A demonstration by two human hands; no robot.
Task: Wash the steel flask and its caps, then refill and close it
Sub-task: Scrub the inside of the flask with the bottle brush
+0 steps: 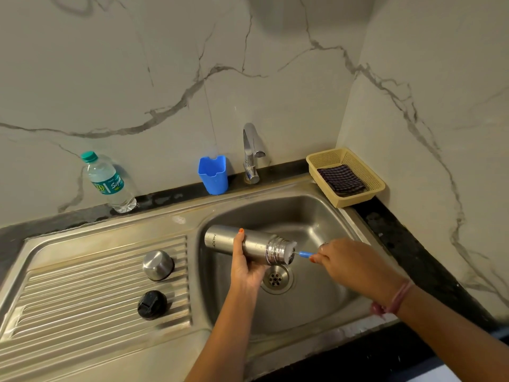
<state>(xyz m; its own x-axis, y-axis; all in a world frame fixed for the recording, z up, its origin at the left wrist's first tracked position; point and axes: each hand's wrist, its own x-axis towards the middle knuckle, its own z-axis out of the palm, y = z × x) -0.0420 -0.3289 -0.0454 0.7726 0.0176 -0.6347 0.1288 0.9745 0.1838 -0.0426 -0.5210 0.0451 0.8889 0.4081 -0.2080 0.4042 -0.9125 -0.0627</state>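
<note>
**Flask interior scrub in hand, over basin**

Step in hand, as judged: brushing inside of cylindrical brushed-steel flask (242, 245). Held clear above stainless sink basin (325, 216), wrapped in left hand (246, 267), fingers curled round mid-body. Long axis near level; foamy threaded mouth pointing toward right hand (349, 261), base away from it. Right hand pinching blue-handled bottle brush (305, 254), head buried in mouth. Beyond left hand, on ribbed drainboard (82, 288): domed steel cap (157, 265) and black inner stopper (152, 304), apart, seemingly unwashed. Next move calls for brush withdrawal, then rinse under chrome tap (251, 153).
</note>
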